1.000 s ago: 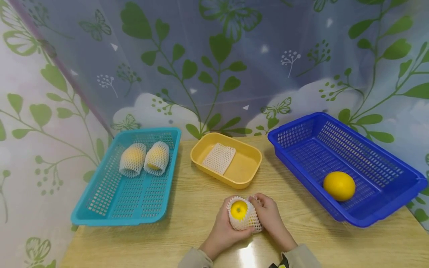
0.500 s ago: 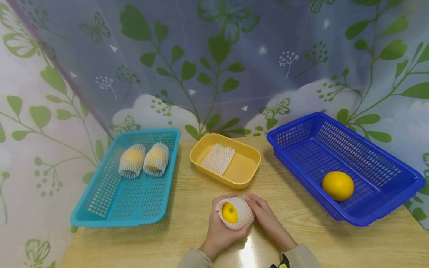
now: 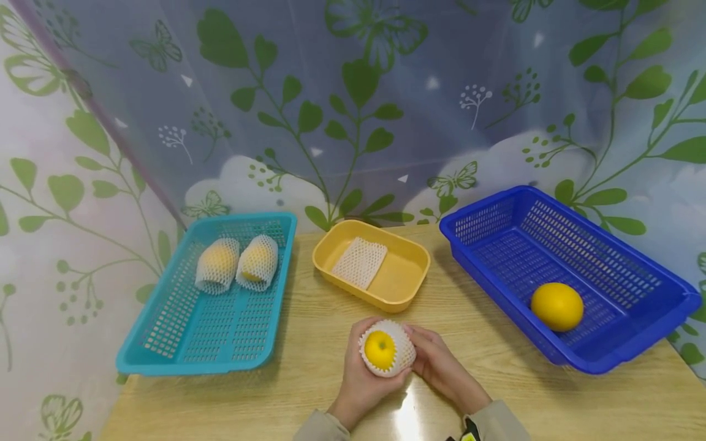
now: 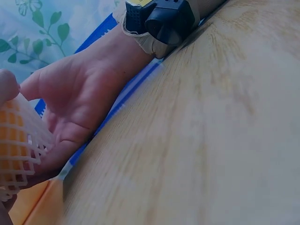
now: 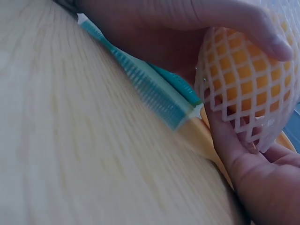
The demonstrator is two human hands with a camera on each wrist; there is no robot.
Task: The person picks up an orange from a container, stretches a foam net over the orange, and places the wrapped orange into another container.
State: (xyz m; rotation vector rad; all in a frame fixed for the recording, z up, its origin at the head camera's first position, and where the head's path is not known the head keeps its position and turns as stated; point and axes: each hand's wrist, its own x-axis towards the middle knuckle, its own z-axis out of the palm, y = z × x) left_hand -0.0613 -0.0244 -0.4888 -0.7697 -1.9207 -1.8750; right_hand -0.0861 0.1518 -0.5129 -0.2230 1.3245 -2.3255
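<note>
Near the table's front, a yellow orange (image 3: 380, 350) sits inside a white foam net (image 3: 405, 354), its stem end showing through the net's opening. My left hand (image 3: 360, 381) grips the netted fruit from the left side; its thumb (image 5: 276, 47) lies over the mesh in the right wrist view. At the other end, my right hand (image 3: 444, 369) holds the net's edge with curved fingers. The left wrist view has that right hand's palm (image 4: 79, 93) facing the fruit, fingers at the mesh border.
A teal basket (image 3: 220, 365) on the left holds two netted fruits (image 3: 237, 264). Behind the hands, a yellow tray (image 3: 405, 275) contains a flat foam net (image 3: 360, 263). At right, a blue basket (image 3: 496, 245) holds one bare orange (image 3: 557, 307). A patterned curtain (image 3: 309, 153) hangs behind the table.
The netted fruit has shifted slightly left in my hands. My right hand has moved from pinching the loose end to cupping it, and the net now lies more snugly around the fruit.
</note>
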